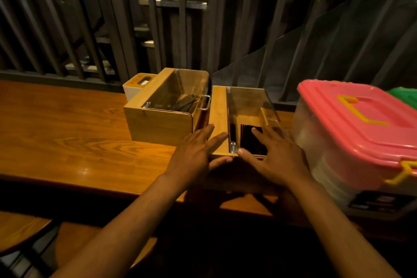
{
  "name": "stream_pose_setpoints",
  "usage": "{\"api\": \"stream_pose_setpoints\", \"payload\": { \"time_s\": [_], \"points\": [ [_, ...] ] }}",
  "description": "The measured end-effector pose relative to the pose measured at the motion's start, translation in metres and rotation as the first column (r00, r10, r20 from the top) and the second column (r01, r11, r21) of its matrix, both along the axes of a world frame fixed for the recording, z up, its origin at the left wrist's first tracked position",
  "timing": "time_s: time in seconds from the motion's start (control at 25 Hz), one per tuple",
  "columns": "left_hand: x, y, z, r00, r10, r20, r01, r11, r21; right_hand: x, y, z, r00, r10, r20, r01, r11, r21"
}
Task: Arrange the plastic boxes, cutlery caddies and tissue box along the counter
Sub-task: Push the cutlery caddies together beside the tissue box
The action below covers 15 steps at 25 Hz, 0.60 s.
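Both hands lie spread, fingers extended, on the near caddy (244, 119): the left hand (196, 153) on its wooden left edge, the right hand (274, 153) flat on its clear lid, neither gripping. Beyond the left hand stands a second caddy (167, 108), the tissue box (137, 84) behind it. Right of the right hand sits a pink-lidded box (356, 137).

Left hand (194, 153) centre frame, palm down, fingers spread, thumb tucked low | right hand (276, 156) just right of it, palm down, fingers splayed | both bare forearms rise from bottom edge, converging.
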State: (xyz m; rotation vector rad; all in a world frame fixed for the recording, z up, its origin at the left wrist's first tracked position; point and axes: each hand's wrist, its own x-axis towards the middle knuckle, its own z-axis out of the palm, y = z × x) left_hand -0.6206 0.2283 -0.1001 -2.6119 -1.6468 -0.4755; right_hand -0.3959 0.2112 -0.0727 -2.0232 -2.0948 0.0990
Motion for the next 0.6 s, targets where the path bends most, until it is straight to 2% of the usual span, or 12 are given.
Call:
{"api": "stream_pose_setpoints", "payload": {
  "time_s": [0.12, 0.32, 0.6],
  "points": [
    [-0.011, 0.022, 0.006, 0.997, 0.011, -0.077, -0.009, 0.999, 0.033, 0.000, 0.015, 0.005, 0.993, 0.083, 0.078, -0.078, 0.995, -0.069],
    [-0.016, 0.056, 0.012, 0.985, 0.011, -0.170, 0.005, 0.996, 0.094, -0.004, 0.054, -0.001, 0.994, 0.061, 0.095, -0.056, 0.997, -0.054],
    [-0.010, 0.110, 0.016, 0.981, 0.041, -0.191, -0.038, 0.999, 0.016, -0.001, 0.108, -0.002, 0.995, 0.034, 0.095, -0.030, 0.999, -0.045]
  ]
}}
